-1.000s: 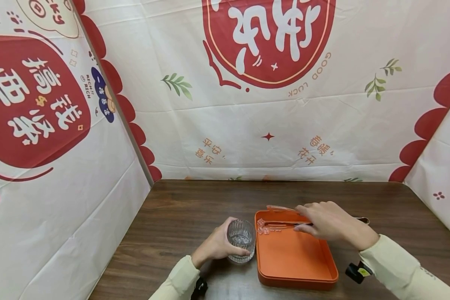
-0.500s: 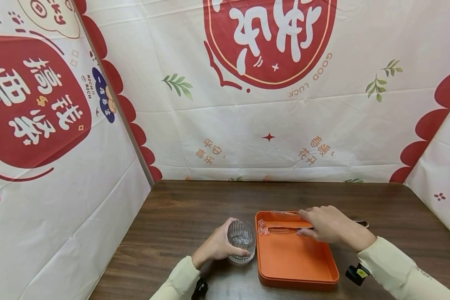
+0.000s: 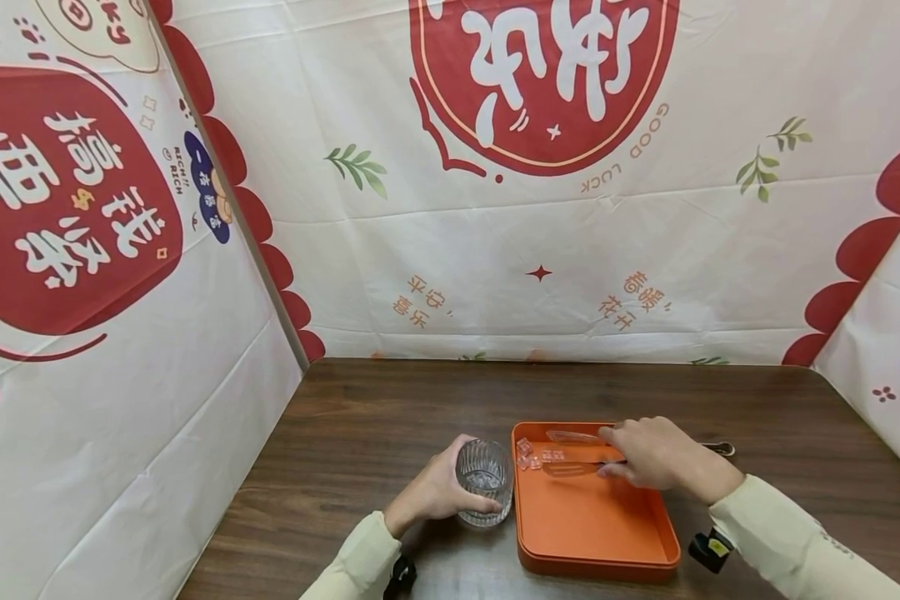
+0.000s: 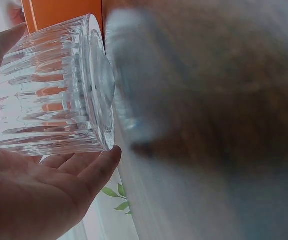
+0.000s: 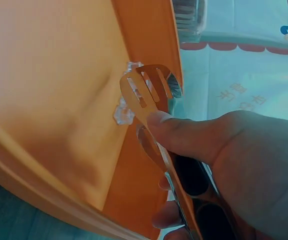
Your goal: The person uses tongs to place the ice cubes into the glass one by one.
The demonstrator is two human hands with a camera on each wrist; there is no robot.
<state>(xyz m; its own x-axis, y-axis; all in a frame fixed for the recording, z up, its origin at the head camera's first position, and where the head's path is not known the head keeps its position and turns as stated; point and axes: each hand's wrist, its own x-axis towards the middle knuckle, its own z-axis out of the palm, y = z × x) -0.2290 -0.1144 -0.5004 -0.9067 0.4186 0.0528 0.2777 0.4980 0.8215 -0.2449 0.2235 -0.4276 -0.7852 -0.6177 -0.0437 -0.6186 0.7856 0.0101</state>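
A ribbed clear glass (image 3: 484,482) stands left of the orange tray (image 3: 596,560), and my left hand (image 3: 442,485) grips its side. In the left wrist view my left hand (image 4: 39,195) has thumb and fingers around the glass (image 4: 54,95). My right hand (image 3: 656,452) holds metal tongs (image 3: 570,469) over the tray's back part, their tips apart. Small clear cubes (image 3: 525,455) lie in its back left corner, with more beside the tongs. The right wrist view has my right hand (image 5: 254,165) on the slotted tongs (image 5: 139,95), which partly cover the cubes (image 5: 124,114).
A dark wooden table (image 3: 375,408) carries everything. Printed white cloth (image 3: 450,250) hangs behind it and at both sides. The tongs' looped end (image 3: 720,448) sticks out past the tray's right side.
My right hand has moved slightly left and toward the front with the tongs, whose front tip sits lower in the tray. Cubes near the tips show more plainly. The left hand and glass have barely moved.
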